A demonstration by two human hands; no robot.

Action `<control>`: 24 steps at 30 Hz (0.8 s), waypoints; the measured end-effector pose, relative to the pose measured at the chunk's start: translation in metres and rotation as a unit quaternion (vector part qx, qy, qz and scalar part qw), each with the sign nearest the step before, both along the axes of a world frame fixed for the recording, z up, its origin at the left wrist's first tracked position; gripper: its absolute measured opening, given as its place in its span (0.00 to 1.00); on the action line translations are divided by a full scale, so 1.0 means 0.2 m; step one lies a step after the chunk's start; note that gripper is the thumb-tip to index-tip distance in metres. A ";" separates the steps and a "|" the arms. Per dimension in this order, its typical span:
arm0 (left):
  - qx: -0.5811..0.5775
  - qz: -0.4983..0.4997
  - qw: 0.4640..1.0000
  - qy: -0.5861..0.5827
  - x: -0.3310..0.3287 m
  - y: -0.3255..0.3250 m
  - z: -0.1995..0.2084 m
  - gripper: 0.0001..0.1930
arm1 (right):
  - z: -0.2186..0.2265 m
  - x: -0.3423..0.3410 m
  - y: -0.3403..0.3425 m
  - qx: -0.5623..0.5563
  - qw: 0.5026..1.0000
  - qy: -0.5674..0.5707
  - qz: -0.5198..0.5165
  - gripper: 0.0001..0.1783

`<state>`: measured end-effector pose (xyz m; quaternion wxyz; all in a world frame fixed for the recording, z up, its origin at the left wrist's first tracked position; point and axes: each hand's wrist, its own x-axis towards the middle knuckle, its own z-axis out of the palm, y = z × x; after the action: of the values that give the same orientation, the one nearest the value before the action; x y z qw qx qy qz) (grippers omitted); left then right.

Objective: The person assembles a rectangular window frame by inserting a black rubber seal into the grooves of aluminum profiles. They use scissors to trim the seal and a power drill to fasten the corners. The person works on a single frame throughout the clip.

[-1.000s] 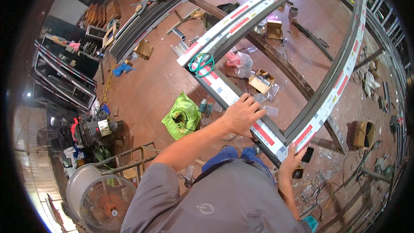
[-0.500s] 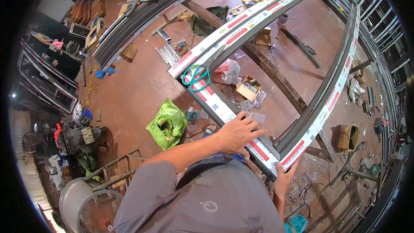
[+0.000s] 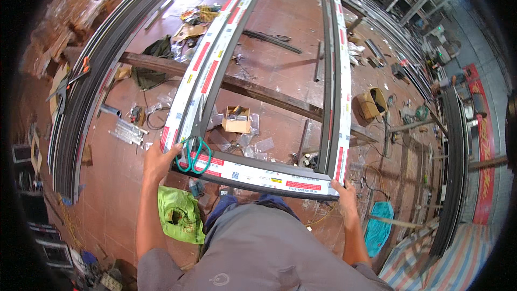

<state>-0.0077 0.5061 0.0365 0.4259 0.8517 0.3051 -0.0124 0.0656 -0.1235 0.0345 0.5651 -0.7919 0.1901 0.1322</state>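
A long rectangular metal frame, its faces covered in white film with red labels, stretches away from my waist. My left hand grips its near left corner, thumb over the top. Right beside that thumb lies a pair of scissors with teal handles, its blades pointing away along the left rail. At the near right corner my right hand holds the frame, thumb on top and the other fingers partly hidden at the outer side.
Dark beams pass under the frame. An open cardboard box and plastic bags lie on the tiled floor below. A green sack sits at left, another box at right. Dark profiles are stacked on the left.
My left hand has moved from the middle of the near rail to its left corner. My right hand stays at the right corner. The view has turned to the right.
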 end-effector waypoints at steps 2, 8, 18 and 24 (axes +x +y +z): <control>-0.047 0.013 0.998 -0.049 0.00 -0.05 0.12 0.27 | 0.03 0.00 0.06 -0.007 1.000 -0.002 -0.010 0.27; -0.203 0.001 0.978 -0.050 -0.01 0.02 0.18 0.27 | 0.11 -0.03 0.18 -0.013 1.000 0.010 -0.012 0.22; -0.154 -0.038 0.980 -0.119 -0.06 0.10 -0.04 0.36 | -0.06 -0.15 0.00 0.047 0.997 -0.047 -0.025 0.35; 0.202 -0.145 0.947 -0.205 -0.06 -0.39 0.18 0.41 | -0.05 -0.41 0.08 -0.228 0.960 -0.143 0.071 0.44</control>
<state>-0.0199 0.4272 0.0721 0.2916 0.9391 0.0808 0.1629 -0.0168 -0.1076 0.0250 0.3798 -0.9219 0.0756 0.0106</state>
